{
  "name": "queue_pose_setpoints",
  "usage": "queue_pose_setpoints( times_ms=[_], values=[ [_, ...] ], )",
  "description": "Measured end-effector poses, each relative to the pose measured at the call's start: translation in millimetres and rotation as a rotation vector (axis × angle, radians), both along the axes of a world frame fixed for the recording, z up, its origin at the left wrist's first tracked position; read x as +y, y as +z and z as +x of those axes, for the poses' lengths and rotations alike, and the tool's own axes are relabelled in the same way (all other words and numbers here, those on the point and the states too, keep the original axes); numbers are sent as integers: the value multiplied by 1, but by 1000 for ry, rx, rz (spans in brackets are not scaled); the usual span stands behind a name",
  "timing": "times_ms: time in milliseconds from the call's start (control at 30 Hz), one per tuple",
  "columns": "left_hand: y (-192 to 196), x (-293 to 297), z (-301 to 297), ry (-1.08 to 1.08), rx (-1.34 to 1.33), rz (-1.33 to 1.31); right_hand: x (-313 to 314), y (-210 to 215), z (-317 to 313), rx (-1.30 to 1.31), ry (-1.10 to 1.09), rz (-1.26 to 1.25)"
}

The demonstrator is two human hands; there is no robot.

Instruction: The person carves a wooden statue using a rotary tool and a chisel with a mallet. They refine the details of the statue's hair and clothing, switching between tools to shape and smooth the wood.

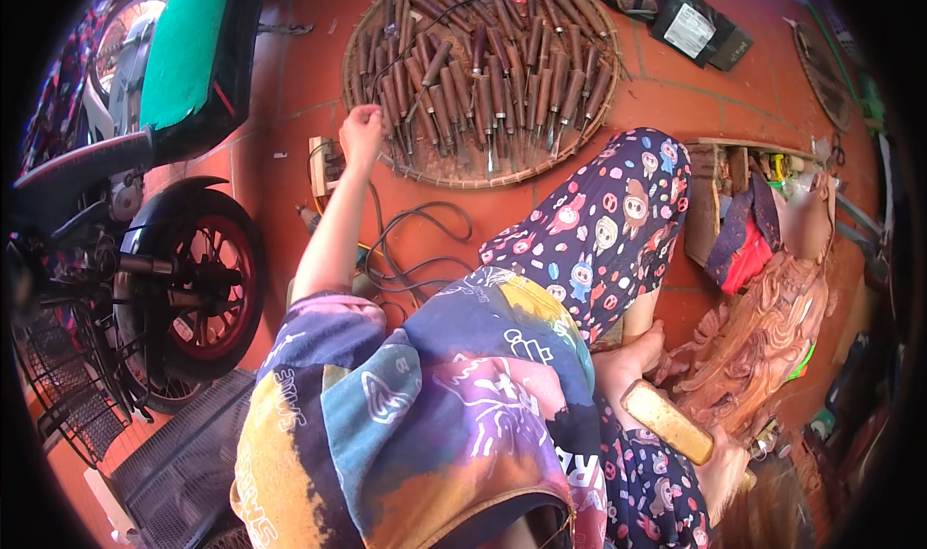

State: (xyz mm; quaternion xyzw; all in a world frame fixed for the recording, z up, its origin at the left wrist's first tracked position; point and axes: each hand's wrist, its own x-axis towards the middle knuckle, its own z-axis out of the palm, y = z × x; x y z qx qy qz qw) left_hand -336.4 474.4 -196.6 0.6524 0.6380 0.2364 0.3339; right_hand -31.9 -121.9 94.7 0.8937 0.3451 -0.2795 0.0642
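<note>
My left hand reaches forward to the left rim of a round woven tray. Its fingers are curled together, and what they hold, if anything, is too small to make out. Many wooden-handled carving chisels crowd the tray beside it, blades mostly toward me. At the lower right, my right hand is closed round the handle of a pale wooden mallet, its thick head pointing up and left over my bare foot. A reddish carved wooden figure leans just beyond the mallet.
A motorbike wheel stands at the left. Black cables coil on the tiled floor below the tray, near a small wooden block. A wooden box with cloth is at the right; a dark box lies behind it.
</note>
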Motion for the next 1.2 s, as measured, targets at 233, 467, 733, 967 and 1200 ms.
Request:
queue_pose_setpoints(
  times_ms=[233, 467, 733, 967, 1200],
  values=[
    [-15, 55, 76, -319, 566, 201, 0, 6, -7, -14, -1, -91],
    [-48, 139, 57, -672, 946, -95, 21, 13, 15, 71, -22, 32],
    [15, 71, 118, -651, 421, 363, -15, 25, 13, -98, 125, 229],
    [214, -268, 333, -1814, -360, -96, -23, 83, 27, -416, 266, 330],
    [206, -429, 369, -2281, -1402, -3, -32, 63, 32, -483, 192, 412]
  ],
)
